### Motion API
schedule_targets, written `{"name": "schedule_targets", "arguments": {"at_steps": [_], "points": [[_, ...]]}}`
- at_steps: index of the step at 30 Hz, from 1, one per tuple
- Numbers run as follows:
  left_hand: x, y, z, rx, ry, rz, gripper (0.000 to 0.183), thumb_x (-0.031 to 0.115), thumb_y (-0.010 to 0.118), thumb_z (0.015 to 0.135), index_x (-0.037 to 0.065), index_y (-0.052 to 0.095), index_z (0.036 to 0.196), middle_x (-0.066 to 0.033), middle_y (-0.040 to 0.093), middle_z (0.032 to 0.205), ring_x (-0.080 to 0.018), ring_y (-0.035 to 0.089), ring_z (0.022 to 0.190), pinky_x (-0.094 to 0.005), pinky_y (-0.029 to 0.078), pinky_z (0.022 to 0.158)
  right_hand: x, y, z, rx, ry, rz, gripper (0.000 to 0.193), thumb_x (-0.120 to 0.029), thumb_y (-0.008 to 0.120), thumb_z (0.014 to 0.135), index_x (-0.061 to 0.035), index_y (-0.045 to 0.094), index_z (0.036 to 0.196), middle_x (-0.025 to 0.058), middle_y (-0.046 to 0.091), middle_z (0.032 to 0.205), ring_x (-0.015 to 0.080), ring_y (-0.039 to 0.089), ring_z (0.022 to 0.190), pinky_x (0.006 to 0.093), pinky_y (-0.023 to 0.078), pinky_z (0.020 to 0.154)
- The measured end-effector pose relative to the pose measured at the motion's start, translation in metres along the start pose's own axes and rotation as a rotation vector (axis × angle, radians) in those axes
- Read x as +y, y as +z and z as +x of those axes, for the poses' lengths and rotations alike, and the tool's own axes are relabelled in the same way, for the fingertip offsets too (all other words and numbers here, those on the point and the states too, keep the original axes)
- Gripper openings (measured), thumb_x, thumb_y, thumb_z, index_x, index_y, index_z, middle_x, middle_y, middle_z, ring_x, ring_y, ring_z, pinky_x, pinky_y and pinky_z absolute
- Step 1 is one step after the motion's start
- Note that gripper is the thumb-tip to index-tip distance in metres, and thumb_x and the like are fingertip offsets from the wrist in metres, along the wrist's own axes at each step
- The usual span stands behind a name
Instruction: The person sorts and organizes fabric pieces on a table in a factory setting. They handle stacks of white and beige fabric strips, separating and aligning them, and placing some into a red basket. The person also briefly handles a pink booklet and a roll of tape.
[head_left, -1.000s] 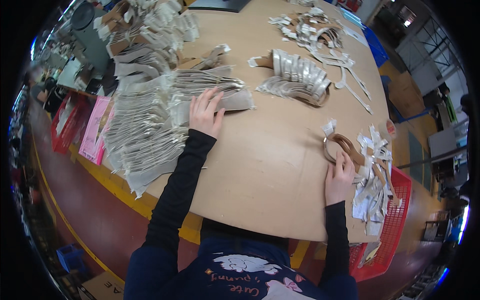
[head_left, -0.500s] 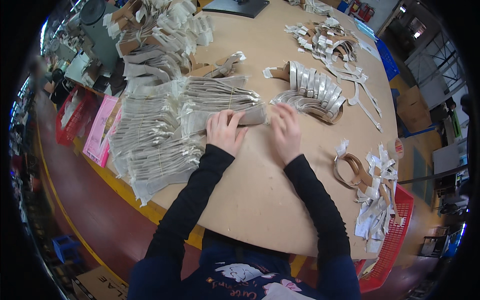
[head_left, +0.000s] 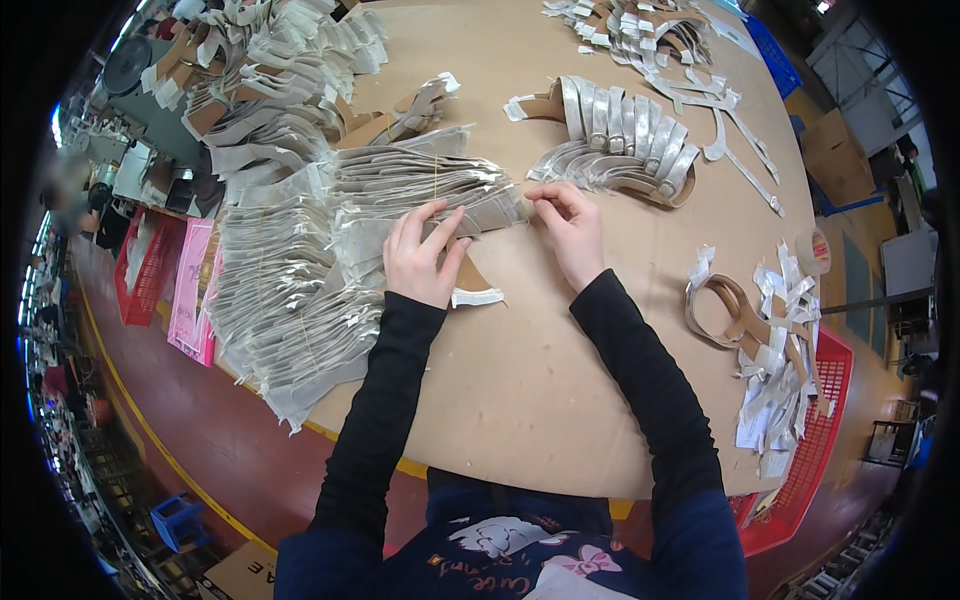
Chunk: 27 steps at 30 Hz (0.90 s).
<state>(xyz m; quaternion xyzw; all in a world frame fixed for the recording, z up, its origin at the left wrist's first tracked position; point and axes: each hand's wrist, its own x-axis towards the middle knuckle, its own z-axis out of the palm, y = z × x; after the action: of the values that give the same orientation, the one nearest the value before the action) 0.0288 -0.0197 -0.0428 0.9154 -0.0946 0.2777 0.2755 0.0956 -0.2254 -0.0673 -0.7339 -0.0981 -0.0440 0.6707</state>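
Note:
My left hand (head_left: 416, 262) rests at the near edge of a bundle of pale grey strap pieces (head_left: 425, 178), fingers spread. From beneath that hand juts a brown piece with a silvery-white end (head_left: 478, 297); its other part is hidden. My right hand (head_left: 572, 232) is at the bundle's right end, thumb and forefinger pinched together. Whatever lies between those fingertips is too small to make out. To the left spreads a larger mass of similar grey pieces (head_left: 275, 270), stacked in layers. Beyond my right hand lies a row of silver buckled straps (head_left: 625, 140).
At the right edge, loose silver and brown straps (head_left: 770, 345) lie by a tape roll (head_left: 813, 250), above a red basket (head_left: 822, 420). More straps (head_left: 640, 30) sit at the far right. A pink box (head_left: 190, 290) stands left of the table.
My right hand's fingers, blurred before, now pinch at the bundle's end. The brown piece with the silvery-white end now shows beneath my left hand. The whole view has shifted slightly.

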Motion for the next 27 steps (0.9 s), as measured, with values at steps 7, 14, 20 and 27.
{"name": "schedule_targets", "arguments": {"at_steps": [7, 14, 20, 27], "points": [[0.0021, -0.0042, 0.0018, -0.03, -0.015, -0.044, 0.015, 0.02, 0.075, 0.079, 0.011, 0.069, 0.09, -0.0021, 0.066, 0.116, -0.0249, 0.057, 0.111, -0.0393, 0.041, 0.094, -0.0038, 0.0033, -0.0019, 0.032, -0.026, -0.01, 0.014, 0.0, 0.058, 0.09, 0.0011, 0.071, 0.097, 0.0023, 0.06, 0.093, 0.0081, 0.058, 0.077, 0.0234, 0.048, 0.071], [0.0008, -0.0021, 0.0023, -0.025, 0.028, -0.029, 0.015, 0.022, 0.076, 0.079, 0.011, 0.066, 0.082, 0.0021, 0.067, 0.103, -0.0225, 0.059, 0.106, -0.0383, 0.039, 0.09, -0.0012, 0.0053, -0.0023, -0.02, -0.037, 0.132, 0.018, 0.002, 0.056, 0.089, 0.0009, 0.072, 0.098, 0.0043, 0.068, 0.084, 0.0096, 0.06, 0.069, 0.0243, 0.048, 0.064], [0.0002, -0.0007, 0.0022, -0.043, -0.045, 0.01, 0.014, 0.026, 0.072, 0.085, 0.012, 0.068, 0.089, 0.0033, 0.064, 0.092, -0.021, 0.057, 0.098, -0.0371, 0.038, 0.088, -0.0022, 0.0045, -0.0063, -0.207, 0.001, -0.007, 0.023, 0.001, 0.051, 0.085, 0.0023, 0.071, 0.097, 0.0066, 0.069, 0.074, 0.0124, 0.063, 0.064, 0.0286, 0.052, 0.064], [0.0037, 0.0032, 0.0017, -0.014, 0.018, 0.155, 0.026, 0.027, 0.069, 0.087, 0.019, 0.072, 0.112, 0.0045, 0.059, 0.088, -0.0195, 0.055, 0.097, -0.0365, 0.037, 0.087, -0.01, 0.0068, -0.006, -0.203, -0.049, -0.093, 0.033, 0.0, 0.051, 0.086, -0.0045, 0.069, 0.114, 0.0069, 0.069, 0.078, 0.0123, 0.064, 0.069, 0.0284, 0.053, 0.068]]}}
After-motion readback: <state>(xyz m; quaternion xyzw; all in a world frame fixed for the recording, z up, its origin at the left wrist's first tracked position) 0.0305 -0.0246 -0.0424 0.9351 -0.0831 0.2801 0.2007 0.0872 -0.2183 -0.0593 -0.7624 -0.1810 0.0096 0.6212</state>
